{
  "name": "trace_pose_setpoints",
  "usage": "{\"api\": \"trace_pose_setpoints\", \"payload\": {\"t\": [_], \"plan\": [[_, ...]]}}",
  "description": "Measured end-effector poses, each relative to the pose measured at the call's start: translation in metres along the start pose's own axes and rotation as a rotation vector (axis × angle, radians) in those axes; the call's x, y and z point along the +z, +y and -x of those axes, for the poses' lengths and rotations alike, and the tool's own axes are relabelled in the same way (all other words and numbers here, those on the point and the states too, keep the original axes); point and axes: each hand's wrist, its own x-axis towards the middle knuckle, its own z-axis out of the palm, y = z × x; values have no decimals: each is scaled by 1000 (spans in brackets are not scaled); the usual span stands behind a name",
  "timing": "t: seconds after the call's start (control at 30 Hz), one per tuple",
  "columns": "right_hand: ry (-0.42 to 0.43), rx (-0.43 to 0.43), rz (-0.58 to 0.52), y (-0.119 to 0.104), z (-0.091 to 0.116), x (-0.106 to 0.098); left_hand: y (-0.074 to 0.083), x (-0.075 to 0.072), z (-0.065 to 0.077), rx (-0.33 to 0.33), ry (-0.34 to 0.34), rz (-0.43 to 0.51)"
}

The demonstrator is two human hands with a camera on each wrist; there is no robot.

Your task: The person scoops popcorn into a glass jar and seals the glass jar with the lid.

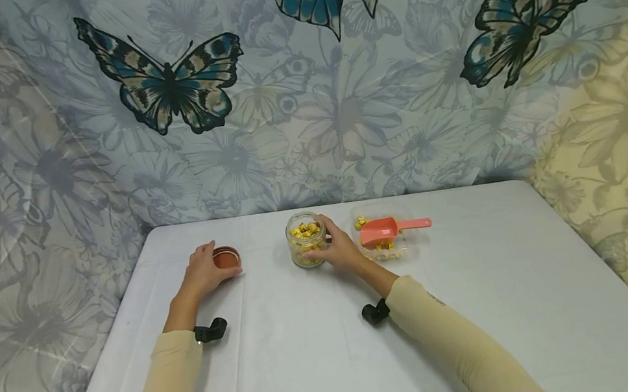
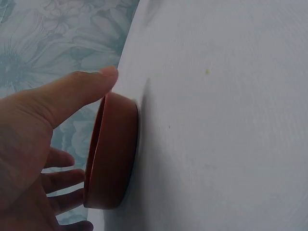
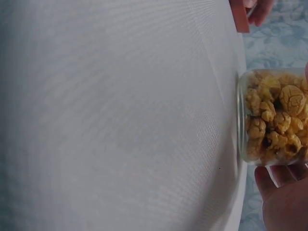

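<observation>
On the white table, my left hand is spread about a brown round lid that lies with its hollow side up. In the left wrist view the thumb is at the rim of the lid, and the other fingers extend loosely on its far side. My right hand grips the side of a glass jar, thumb in front and fingers behind. Yellow-brown popcorn fills much of the jar, which stands upright with its mouth uncovered.
Right of the jar is a clear plastic container with some popcorn in it. A coral-red scoop lies across it, handle pointing right. Butterfly-patterned cloth hangs behind the table.
</observation>
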Motion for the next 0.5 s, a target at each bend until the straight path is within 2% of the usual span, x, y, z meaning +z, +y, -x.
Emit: {"api": "trace_pose_setpoints", "payload": {"t": [0.3,0.5], "plan": [[0,-16,-24,2,1,1,-9,-1,4,-26,-28,-52],[3,-4,-41,1,2,2,-11,-1,4,-21,-13,-42]]}}
